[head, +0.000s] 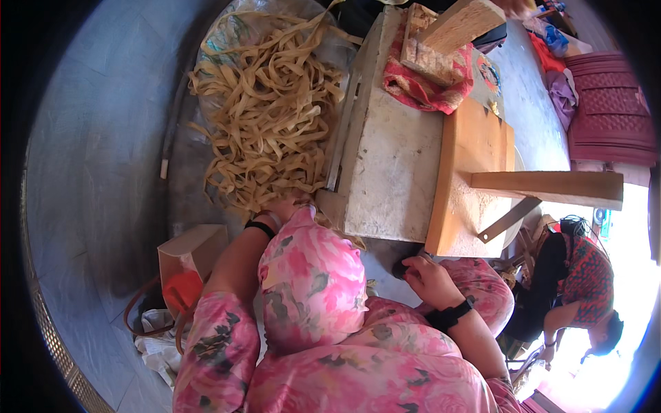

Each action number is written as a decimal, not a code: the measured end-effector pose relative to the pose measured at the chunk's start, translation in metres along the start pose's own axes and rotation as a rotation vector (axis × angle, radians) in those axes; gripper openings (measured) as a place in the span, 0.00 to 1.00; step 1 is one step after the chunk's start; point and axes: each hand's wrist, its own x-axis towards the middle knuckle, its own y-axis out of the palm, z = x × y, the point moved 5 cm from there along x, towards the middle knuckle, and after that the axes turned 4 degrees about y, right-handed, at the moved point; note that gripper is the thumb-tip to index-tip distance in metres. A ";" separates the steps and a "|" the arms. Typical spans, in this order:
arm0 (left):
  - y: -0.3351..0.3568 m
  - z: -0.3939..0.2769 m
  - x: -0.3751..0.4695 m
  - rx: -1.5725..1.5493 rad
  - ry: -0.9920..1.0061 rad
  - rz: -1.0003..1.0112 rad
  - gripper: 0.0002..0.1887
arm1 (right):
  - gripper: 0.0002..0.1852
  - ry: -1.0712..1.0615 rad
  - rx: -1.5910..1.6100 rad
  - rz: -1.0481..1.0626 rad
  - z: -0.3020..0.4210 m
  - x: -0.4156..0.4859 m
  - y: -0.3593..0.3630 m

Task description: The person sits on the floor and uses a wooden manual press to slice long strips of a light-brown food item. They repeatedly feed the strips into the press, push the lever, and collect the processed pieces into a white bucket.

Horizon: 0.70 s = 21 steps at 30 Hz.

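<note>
A large heap of long tan strips (273, 103) lies on plastic sheeting at the upper left. My left hand (286, 206) is at the lower edge of this heap, beside my raised knee; its fingers are mostly hidden, so its grip is unclear. My right hand (431, 284) is over my lap, with its fingertips at a small dark object (402, 268) below the wooden stand. Whether the fingers grip that object is unclear. The wooden stand (449, 180), with an upright post (547, 186) and a flat metal strip (508, 219), sits at the end of a worn, pale bench (395, 165).
Another wooden block stand (428, 57) rests on a red cloth (413, 95) on the bench. An open box (193, 263) with something orange inside stands at the left. Another person (583, 279) bends over at the right. Stacked maroon plastic chairs (609, 108) stand behind.
</note>
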 end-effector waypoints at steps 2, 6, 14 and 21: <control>0.039 0.057 0.013 -0.049 -0.001 0.047 0.30 | 0.13 -0.022 -0.030 0.025 0.007 0.004 -0.002; 0.014 0.022 -0.011 0.242 -0.039 0.187 0.25 | 0.13 -0.011 -0.048 0.031 0.008 0.006 0.001; -0.156 -0.109 -0.085 -0.109 0.204 -0.072 0.12 | 0.14 -0.210 -0.079 0.033 0.042 -0.001 0.007; -0.222 -0.294 -0.234 -0.594 0.437 -0.056 0.08 | 0.15 -0.348 -0.013 -0.052 0.060 -0.019 0.006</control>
